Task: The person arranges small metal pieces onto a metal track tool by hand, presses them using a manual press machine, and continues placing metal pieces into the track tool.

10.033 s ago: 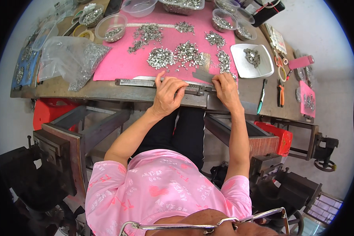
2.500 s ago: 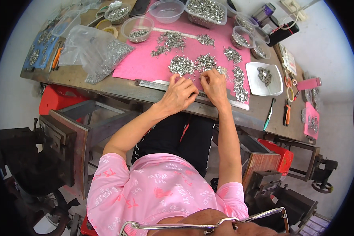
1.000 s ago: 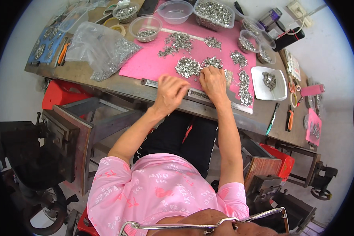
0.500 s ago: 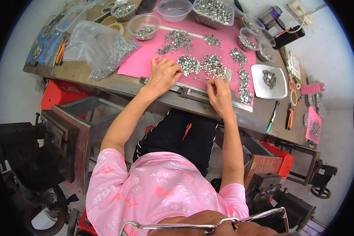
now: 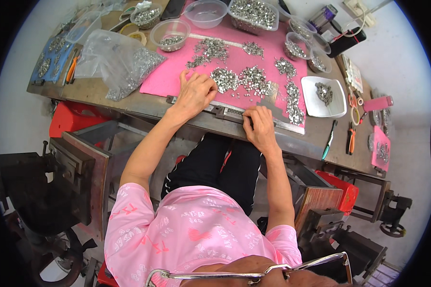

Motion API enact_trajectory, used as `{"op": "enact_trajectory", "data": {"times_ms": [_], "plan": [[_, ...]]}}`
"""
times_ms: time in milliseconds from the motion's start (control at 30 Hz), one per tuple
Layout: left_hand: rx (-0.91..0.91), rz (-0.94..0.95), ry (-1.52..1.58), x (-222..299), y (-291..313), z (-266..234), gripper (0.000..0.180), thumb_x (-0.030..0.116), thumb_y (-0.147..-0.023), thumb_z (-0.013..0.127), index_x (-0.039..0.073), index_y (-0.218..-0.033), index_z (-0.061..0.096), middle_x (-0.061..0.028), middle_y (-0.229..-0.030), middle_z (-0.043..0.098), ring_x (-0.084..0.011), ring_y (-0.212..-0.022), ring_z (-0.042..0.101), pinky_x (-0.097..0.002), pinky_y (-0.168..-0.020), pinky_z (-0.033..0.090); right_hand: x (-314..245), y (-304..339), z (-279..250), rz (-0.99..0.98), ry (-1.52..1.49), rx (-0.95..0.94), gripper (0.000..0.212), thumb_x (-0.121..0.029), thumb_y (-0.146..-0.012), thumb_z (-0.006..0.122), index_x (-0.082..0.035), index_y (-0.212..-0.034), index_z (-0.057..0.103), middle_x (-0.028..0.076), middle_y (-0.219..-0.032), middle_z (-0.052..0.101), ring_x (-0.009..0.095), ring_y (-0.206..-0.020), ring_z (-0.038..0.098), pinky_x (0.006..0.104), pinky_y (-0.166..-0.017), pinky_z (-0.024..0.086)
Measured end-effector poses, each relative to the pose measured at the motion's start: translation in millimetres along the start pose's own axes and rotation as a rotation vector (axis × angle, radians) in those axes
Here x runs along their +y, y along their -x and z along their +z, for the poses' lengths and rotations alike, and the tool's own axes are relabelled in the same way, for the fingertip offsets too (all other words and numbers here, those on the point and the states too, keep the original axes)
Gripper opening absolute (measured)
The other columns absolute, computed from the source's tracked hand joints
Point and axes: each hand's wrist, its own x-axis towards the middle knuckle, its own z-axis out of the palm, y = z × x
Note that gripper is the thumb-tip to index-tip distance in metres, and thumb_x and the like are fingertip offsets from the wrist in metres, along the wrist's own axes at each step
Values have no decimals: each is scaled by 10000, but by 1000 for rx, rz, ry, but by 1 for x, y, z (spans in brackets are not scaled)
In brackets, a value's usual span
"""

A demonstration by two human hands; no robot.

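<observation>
A narrow metal jig (image 5: 219, 112) lies along the front edge of the bench, with a slotted section between my hands. My left hand (image 5: 194, 95) rests at its left part, fingers curled together beside a heap of small silvery metal pieces (image 5: 225, 80). My right hand (image 5: 261, 125) is bent over the jig's right part, fingertips down on it and closed; anything pinched in either hand is hidden or too small to name. Just beyond the right hand are a flat grey strip (image 5: 269, 105) and a tan, bristle-like piece (image 5: 274, 91). A second heap (image 5: 255, 80) lies between the hands, farther back.
More metal pieces lie on the pink mat (image 5: 153, 86). A clear bag (image 5: 115, 62) of pieces stands left. Plastic tubs (image 5: 170, 34) line the back. At right are a white dish (image 5: 316, 112), a toothbrush (image 5: 329, 140) and orange-handled pliers (image 5: 351, 139).
My right hand has moved left and toward me, from the edge of the heap onto the jig. The flat grey strip beyond it is now exposed. My left hand stays nearly in place.
</observation>
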Motion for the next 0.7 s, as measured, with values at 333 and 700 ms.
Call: {"op": "enact_trajectory", "data": {"times_ms": [333,700], "plan": [[-43,-11,17,-1,-1,-2,72,145,-841,712,108,-875,660,-16,-846,596,-220,-911,589,-588,-1080,270,31,-41,29,160,82,24,56,-54,-837,697,-53,-886,671,97,-869,620,282,-850,599,409,-774,418],[-68,-46,43,-4,-2,-3,58,152,-843,714,113,-881,691,-21,-851,600,-214,-918,597,-583,-1071,273,33,-61,53,100,348,-7,72,-95,-788,683,-47,-833,654,111,-859,602,290,-868,584,419,-788,418]]}}
